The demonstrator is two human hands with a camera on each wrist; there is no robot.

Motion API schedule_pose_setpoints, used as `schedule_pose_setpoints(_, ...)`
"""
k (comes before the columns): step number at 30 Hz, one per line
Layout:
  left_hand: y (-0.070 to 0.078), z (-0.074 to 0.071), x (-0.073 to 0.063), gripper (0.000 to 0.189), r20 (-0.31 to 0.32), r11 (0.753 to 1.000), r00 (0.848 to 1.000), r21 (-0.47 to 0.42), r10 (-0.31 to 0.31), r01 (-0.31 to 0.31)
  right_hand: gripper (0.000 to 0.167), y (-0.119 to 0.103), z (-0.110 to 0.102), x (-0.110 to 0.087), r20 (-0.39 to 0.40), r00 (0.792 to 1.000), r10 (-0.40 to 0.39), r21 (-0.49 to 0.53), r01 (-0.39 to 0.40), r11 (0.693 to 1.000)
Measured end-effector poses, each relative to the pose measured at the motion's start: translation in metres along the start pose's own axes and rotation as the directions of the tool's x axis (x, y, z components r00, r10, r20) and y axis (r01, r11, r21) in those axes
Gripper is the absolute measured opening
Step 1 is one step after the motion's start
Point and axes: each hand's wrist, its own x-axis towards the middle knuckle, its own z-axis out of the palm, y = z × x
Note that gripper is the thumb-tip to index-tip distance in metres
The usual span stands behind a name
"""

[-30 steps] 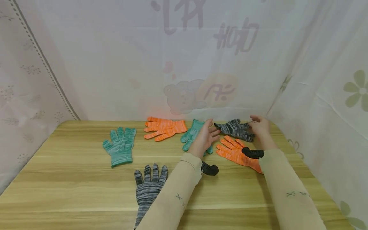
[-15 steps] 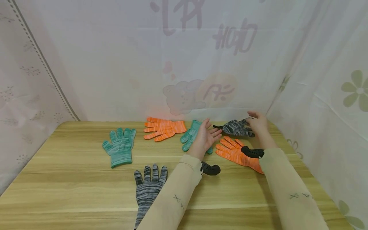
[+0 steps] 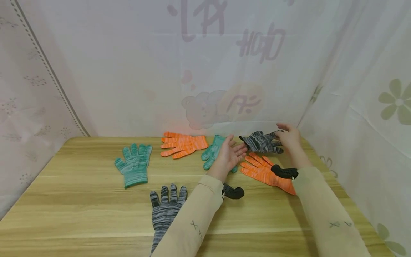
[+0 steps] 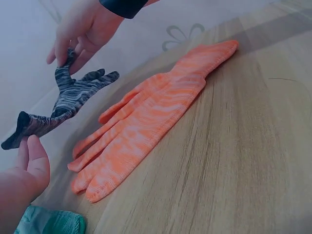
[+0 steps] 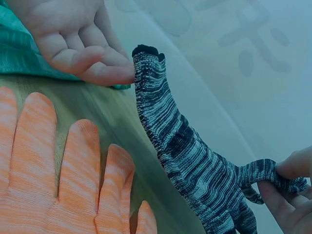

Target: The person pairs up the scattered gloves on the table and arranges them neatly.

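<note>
My right hand (image 3: 290, 141) pinches one finger of a black-and-grey knitted glove (image 3: 261, 142) between thumb and fingers. That glove hangs raised over the back right of the table, its dark-edged cuff toward my left hand (image 3: 228, 157). Loosely extended, the left fingertips touch the cuff, as the right wrist view shows. An orange glove (image 4: 146, 117) lies just in front of the raised one. Beneath my left hand is a teal glove (image 3: 211, 153), partly covered by it.
Farther left lie another orange glove (image 3: 183, 144) and a second teal glove (image 3: 135, 166). A second black-and-grey glove (image 3: 165, 214) lies near the front, partly behind my left sleeve. Printed curtains (image 3: 128, 89) border the wooden table (image 3: 80, 214) behind and at the sides.
My right hand has risen slightly, lifting the black-and-grey glove by its finger. The cuff dipped flat, then tilted up again at my left fingertips. The other gloves stayed put.
</note>
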Motion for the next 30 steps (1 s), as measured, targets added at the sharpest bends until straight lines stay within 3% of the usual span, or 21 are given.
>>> schedule_pose_setpoints(5, 0.0, 0.002, -0.005, 0.078, 0.016, 0.999, 1.0, 0.043, -0.015, 0.014, 0.047, -0.004, -0.003, -0.003, -0.001, 1.0, -0.014, -0.034, 0.014, 0.999)
schedule_pose_setpoints(6, 0.004, 0.007, -0.012, 0.074, 0.007, 0.998, 1.0, 0.054, -0.027, 0.027, 0.046, -0.005, -0.003, -0.004, -0.002, 1.0, -0.02, -0.038, 0.02, 0.999)
schedule_pose_setpoints(11, 0.004, 0.008, -0.014, 0.067, 0.042, 0.995, 0.998, 0.094, -0.043, 0.039, 0.046, -0.011, -0.007, -0.009, 0.008, 0.999, -0.051, -0.052, 0.051, 0.997)
schedule_pose_setpoints(22, 0.005, 0.011, -0.024, 0.034, 0.023, 0.979, 0.999, 0.202, -0.036, 0.03, 0.044, -0.023, -0.003, -0.024, 0.048, 0.993, -0.112, -0.106, 0.116, 0.988)
schedule_pose_setpoints(25, 0.005, 0.012, -0.028, 0.036, 0.011, 0.963, 1.0, 0.27, -0.028, 0.024, 0.044, -0.024, -0.002, -0.029, 0.057, 0.992, -0.115, -0.094, 0.12, 0.988)
schedule_pose_setpoints(30, 0.006, 0.013, -0.034, 0.056, 0.004, 0.932, 1.0, 0.363, 0.0, -0.001, 0.043, -0.026, 0.001, -0.039, 0.061, 0.991, -0.121, -0.074, 0.125, 0.989)
